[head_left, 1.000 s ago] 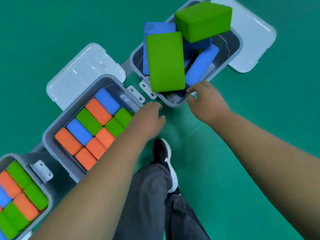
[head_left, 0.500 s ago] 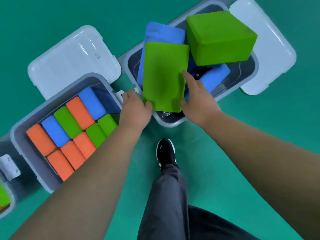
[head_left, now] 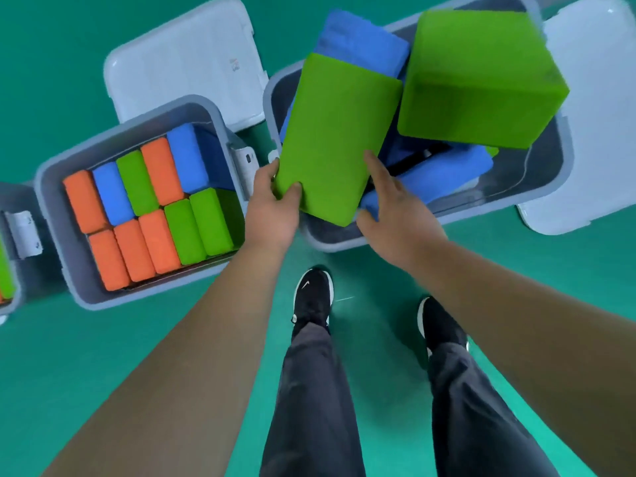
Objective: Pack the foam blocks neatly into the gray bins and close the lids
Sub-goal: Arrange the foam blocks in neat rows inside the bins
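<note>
Hands on the big green block (head_left: pixel 337 132) now: it lies tilted over the near left corner of the open gray bin (head_left: pixel 330 243), propped on blue blocks (head_left: pixel 358 39), with a second green block (head_left: pixel 478 80) perched at its far right side. Our left hand (head_left: pixel 272 208) has its grip clamped on the block's near left corner, thumb on top. Our right hand (head_left: pixel 395 215) lays straight fingers along the right edge, grip apart. We judge this pile too loose for a lid. Best we lift this block clear two-handed, square the blue ones flat, then lay it level, minding the perched one. The packed bin (head_left: pixel 51 187) alongside shows the pattern.
</note>
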Tool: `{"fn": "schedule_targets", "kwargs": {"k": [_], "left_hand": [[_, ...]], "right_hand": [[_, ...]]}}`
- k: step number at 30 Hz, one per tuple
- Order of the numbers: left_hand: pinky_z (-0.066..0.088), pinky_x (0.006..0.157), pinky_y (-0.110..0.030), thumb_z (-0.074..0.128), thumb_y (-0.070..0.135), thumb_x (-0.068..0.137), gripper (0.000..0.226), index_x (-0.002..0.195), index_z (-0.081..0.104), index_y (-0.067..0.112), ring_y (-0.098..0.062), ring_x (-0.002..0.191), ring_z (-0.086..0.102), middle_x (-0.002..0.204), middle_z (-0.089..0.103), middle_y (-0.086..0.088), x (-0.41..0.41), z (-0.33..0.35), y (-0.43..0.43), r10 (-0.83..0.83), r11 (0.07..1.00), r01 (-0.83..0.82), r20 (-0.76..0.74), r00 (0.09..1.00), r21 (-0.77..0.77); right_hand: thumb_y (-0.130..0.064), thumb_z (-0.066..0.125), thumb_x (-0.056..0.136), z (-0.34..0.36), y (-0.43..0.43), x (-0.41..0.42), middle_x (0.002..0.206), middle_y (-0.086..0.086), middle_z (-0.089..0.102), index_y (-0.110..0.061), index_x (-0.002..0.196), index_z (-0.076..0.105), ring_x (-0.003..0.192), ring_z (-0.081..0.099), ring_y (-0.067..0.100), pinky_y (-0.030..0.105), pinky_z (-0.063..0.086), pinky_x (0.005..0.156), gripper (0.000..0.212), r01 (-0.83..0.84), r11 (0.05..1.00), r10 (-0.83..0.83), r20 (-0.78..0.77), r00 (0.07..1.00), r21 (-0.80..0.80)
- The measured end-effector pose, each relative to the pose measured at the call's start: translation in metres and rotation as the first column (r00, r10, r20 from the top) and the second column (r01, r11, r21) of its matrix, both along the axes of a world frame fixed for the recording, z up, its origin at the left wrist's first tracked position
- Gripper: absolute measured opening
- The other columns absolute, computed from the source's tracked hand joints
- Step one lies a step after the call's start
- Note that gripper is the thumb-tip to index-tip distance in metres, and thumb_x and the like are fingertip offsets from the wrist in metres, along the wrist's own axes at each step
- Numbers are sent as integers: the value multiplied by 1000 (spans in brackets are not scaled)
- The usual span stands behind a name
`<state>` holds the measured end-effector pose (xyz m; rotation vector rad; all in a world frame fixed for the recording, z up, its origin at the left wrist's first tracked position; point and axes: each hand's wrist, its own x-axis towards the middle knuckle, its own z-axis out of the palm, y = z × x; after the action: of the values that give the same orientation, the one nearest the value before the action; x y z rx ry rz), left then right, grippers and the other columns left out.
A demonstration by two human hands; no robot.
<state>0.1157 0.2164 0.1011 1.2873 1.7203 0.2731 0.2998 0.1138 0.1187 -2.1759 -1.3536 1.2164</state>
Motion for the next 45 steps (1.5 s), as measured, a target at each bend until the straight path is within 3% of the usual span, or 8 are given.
{"fn": "schedule_targets", "kwargs": {"k": [4,10,15,21,26,35,40,45], "left_hand": [[60,93,-47,67,36,87,51,131,49,53,-23,112,70,130,66,8,20,-13,-20,331,941,-314,163,929,-122],[63,82,-55,66,40,99,50,139,47,18,-30,116,68,131,65,-2,45,-36,-38,616,787,-584,310,725,-198],[55,101,-52,61,33,105,39,141,49,41,-26,123,67,142,62,13,44,-38,-73,575,818,-447,516,635,-362],[46,110,-42,72,12,96,76,151,39,53,-20,131,62,141,65,11,33,-43,-78,528,849,-371,620,580,-376],[50,110,-41,83,20,80,84,152,44,38,-26,126,65,131,72,2,12,-33,-58,598,800,-445,597,535,-403],[57,97,-33,69,20,97,41,137,60,24,-11,104,72,126,71,6,-50,3,-23,570,801,-484,695,439,-352],[60,86,-29,78,25,91,57,145,59,19,-15,114,69,137,67,-1,-82,14,14,604,752,-587,672,428,-302],[61,85,-29,73,31,94,17,109,73,24,-19,91,69,93,74,4,-98,-8,37,573,759,-610,680,458,-229]], "right_hand": [[-32,56,100,4,-4,26,161,4,39,-36,165,-12,123,55,35,41,46,94,94,-231,972,229,-35,973,-42],[-34,53,101,2,10,54,161,5,41,-30,165,-15,115,57,29,33,38,84,93,-411,910,412,1,911,-45],[-30,54,101,-15,-7,50,122,7,65,-37,164,-14,103,62,30,38,48,85,93,-343,939,342,-40,939,-16],[-33,52,95,-24,-7,40,135,12,65,-52,159,-12,117,64,31,51,53,97,92,-297,954,300,-79,951,46],[-26,53,99,-8,10,22,159,-13,47,-37,166,6,140,50,9,29,39,113,82,-283,956,287,-63,956,73],[-23,53,96,31,57,-22,139,-3,59,-26,145,51,115,60,18,34,47,97,49,-294,905,273,109,956,308],[-18,54,97,26,97,-59,129,4,55,-18,141,55,108,56,21,42,48,95,45,-289,843,256,135,957,453],[-15,50,96,-5,115,-86,138,3,45,-18,145,54,122,50,23,44,48,101,49,-215,802,132,186,974,558]]}}
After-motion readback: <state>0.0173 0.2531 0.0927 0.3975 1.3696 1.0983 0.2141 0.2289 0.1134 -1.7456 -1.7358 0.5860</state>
